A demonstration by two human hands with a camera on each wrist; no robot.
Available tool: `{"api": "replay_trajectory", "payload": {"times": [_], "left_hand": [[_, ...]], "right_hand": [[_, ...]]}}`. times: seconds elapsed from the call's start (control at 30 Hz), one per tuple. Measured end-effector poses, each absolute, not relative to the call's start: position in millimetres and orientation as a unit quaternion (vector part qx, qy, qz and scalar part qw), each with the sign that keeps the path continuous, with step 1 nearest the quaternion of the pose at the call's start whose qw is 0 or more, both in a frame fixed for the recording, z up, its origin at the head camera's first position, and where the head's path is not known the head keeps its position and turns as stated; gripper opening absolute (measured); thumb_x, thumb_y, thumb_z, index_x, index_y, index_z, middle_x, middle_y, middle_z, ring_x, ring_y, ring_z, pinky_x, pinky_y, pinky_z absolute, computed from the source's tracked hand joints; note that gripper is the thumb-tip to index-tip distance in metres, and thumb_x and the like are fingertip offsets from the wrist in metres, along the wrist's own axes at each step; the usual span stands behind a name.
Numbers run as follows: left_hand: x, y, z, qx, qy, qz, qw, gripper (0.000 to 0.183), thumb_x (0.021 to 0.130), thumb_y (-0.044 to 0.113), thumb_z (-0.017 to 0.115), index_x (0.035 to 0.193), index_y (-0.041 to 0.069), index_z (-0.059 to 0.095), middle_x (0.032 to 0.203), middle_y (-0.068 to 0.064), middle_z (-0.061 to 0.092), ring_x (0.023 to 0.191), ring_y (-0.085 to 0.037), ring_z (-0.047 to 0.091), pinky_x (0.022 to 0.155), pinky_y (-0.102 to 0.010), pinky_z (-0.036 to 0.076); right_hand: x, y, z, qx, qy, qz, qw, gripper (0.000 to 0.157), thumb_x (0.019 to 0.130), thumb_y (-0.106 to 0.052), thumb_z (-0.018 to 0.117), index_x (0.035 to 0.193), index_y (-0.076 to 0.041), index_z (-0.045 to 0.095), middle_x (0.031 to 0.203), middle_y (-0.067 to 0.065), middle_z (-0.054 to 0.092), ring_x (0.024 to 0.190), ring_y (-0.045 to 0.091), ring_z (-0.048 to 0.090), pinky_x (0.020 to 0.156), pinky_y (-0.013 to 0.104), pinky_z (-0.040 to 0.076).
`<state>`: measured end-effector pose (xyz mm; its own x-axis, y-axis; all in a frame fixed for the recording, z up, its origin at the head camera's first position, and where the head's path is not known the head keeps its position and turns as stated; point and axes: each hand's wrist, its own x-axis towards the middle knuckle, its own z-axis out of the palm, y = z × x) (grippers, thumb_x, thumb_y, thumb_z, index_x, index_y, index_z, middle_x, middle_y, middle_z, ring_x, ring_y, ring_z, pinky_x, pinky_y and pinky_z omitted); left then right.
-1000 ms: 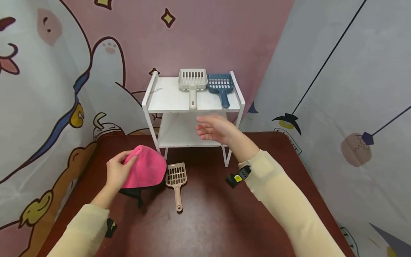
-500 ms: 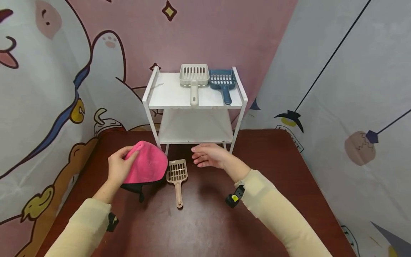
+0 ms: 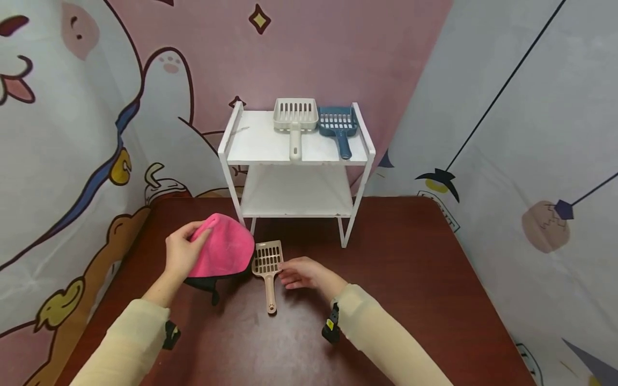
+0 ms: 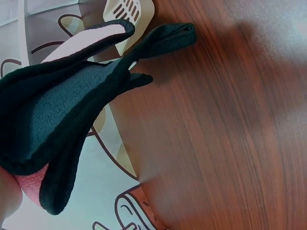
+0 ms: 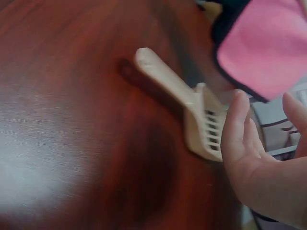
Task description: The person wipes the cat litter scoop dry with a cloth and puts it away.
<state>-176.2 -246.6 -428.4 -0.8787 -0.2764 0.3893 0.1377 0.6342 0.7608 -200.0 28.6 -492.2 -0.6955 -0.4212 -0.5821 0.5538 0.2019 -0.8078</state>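
My left hand (image 3: 183, 252) pinches a pink cloth (image 3: 226, 244) with dark edging, held up over the left of the table. In the left wrist view the cloth (image 4: 67, 105) hangs folded, its dark blue-green side and a hanging loop showing. A beige slotted litter scoop (image 3: 268, 265) lies on the table just right of the cloth, handle toward me. My right hand (image 3: 304, 274) is beside the scoop's right edge, fingers relaxed and fingertips near its head. The right wrist view shows this hand (image 5: 259, 158) with thumb and fingers apart, overlapping part of the scoop (image 5: 165, 79).
A white two-tier shelf (image 3: 296, 190) stands at the back of the brown table (image 3: 410, 300). Its top holds a cream litter scoop (image 3: 295, 126) and a blue litter scoop (image 3: 340, 128) side by side. Cartoon-printed walls (image 3: 507, 134) enclose the table's back and sides.
My right hand has come down from in front of the shelf, moving toward me and left to the beige litter scoop. My left hand keeps the cloth in nearly the same place.
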Motion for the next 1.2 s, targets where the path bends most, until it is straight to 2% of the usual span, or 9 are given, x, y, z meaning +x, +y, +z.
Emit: {"api": "replay_trajectory", "payload": {"times": [0.13,0.3,0.5,0.67,0.83,0.93,1.0,1.1,1.2], "left_hand": [[-176,-248,-433,0.031,-0.863,-0.435,0.256,0.017,0.083,0.014,0.071,0.096,0.004,0.071,0.085,-0.017,0.071,0.06,0.004,0.046,0.052,-0.011,0.035],[-176,-249,-438,0.021,-0.857,-0.437,0.273,0.015,0.08,0.011,0.073,0.093,0.003,0.072,0.081,-0.016,0.071,0.058,0.009,0.046,0.052,-0.01,0.034],[-175,-251,-438,0.023,-0.855,-0.438,0.275,0.015,0.08,0.011,0.073,0.093,0.003,0.072,0.082,-0.017,0.071,0.059,0.009,0.046,0.053,-0.009,0.034],[-173,-252,-437,0.03,-0.857,-0.44,0.267,0.016,0.081,0.012,0.073,0.094,0.002,0.072,0.084,-0.018,0.071,0.06,0.007,0.046,0.053,-0.009,0.035],[-170,-253,-438,0.037,-0.858,-0.443,0.257,0.016,0.082,0.012,0.072,0.095,0.003,0.072,0.085,-0.017,0.071,0.059,0.003,0.047,0.052,-0.011,0.036],[-169,-254,-437,0.038,-0.86,-0.442,0.254,0.017,0.082,0.014,0.072,0.095,0.004,0.072,0.085,-0.016,0.071,0.059,0.002,0.048,0.052,-0.012,0.036],[-168,-255,-436,0.041,-0.86,-0.44,0.253,0.017,0.081,0.014,0.073,0.095,0.005,0.072,0.085,-0.015,0.071,0.059,0.002,0.048,0.051,-0.012,0.036],[-167,-258,-436,0.046,-0.862,-0.437,0.255,0.017,0.081,0.015,0.073,0.096,0.005,0.072,0.086,-0.015,0.071,0.059,0.003,0.048,0.052,-0.012,0.037],[-166,-260,-436,0.05,-0.861,-0.437,0.257,0.018,0.082,0.014,0.072,0.096,0.005,0.072,0.088,-0.016,0.072,0.061,0.006,0.048,0.053,-0.01,0.037]], "right_hand": [[-195,23,-514,0.065,0.68,-0.621,0.385,0.042,0.091,-0.022,0.059,0.123,0.005,0.052,0.121,0.025,0.059,0.086,0.02,0.065,0.077,0.033,0.054],[-190,17,-530,0.086,0.671,-0.626,0.388,0.049,0.091,-0.022,0.058,0.129,0.006,0.044,0.127,0.027,0.055,0.109,0.034,0.059,0.087,0.041,0.051],[-184,11,-543,0.098,0.638,-0.643,0.412,0.056,0.093,-0.025,0.055,0.136,0.006,0.036,0.133,0.029,0.048,0.118,0.038,0.052,0.096,0.045,0.045],[-180,6,-547,0.112,0.627,-0.652,0.411,0.052,0.091,-0.026,0.057,0.132,0.004,0.042,0.13,0.027,0.051,0.113,0.035,0.056,0.095,0.045,0.046],[-179,0,-549,0.124,0.617,-0.664,0.403,0.048,0.091,-0.025,0.056,0.125,0.008,0.046,0.128,0.029,0.05,0.112,0.034,0.056,0.098,0.046,0.044],[-181,-2,-549,0.138,0.61,-0.675,0.392,0.043,0.092,-0.023,0.054,0.12,0.008,0.048,0.116,0.025,0.056,0.104,0.03,0.058,0.098,0.046,0.044],[-182,-3,-547,0.149,0.606,-0.682,0.382,0.037,0.092,-0.022,0.053,0.114,0.007,0.051,0.103,0.019,0.057,0.092,0.027,0.059,0.092,0.043,0.048],[-184,-3,-545,0.16,0.596,-0.693,0.372,0.029,0.095,-0.022,0.049,0.109,0.004,0.051,0.087,0.012,0.054,0.075,0.021,0.058,0.075,0.037,0.054],[-186,-1,-543,0.156,0.587,-0.7,0.377,0.031,0.098,-0.022,0.041,0.114,0.004,0.049,0.077,0.008,0.054,0.06,0.015,0.056,0.056,0.025,0.051]]}}
